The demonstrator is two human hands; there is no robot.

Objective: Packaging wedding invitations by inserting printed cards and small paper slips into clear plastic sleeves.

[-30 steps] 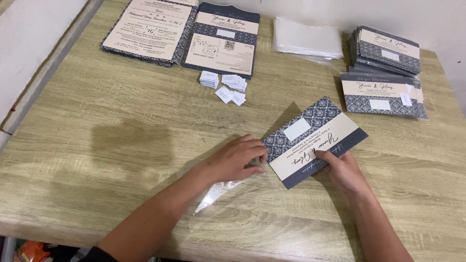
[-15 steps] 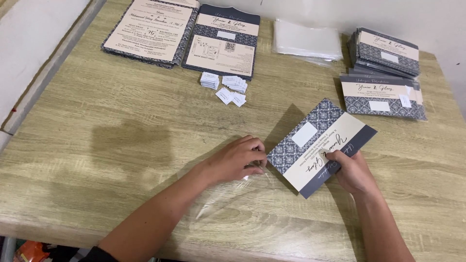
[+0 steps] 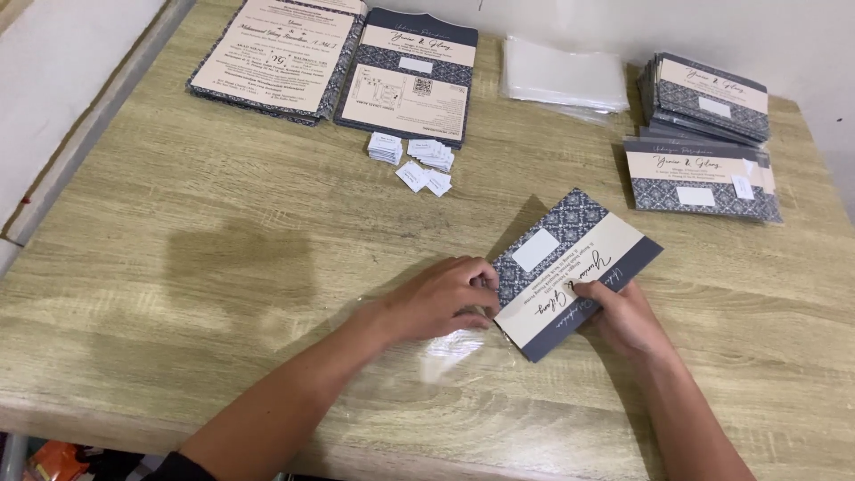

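Note:
A dark patterned and cream invitation card with a white blank label lies tilted on the wooden table. My right hand grips its near right edge. My left hand pinches the card's left corner together with the mouth of a clear plastic sleeve that lies flat under my left wrist. The card's lower left end sits at the sleeve's opening.
Two open stacks of printed cards lie at the back left, small white labels in front of them. A pile of clear sleeves sits at the back centre. Two stacks of finished invitations stand at the right.
The card has shifted a little to the left and down, toward my left hand and the sleeve's mouth. Both hands kept their hold.

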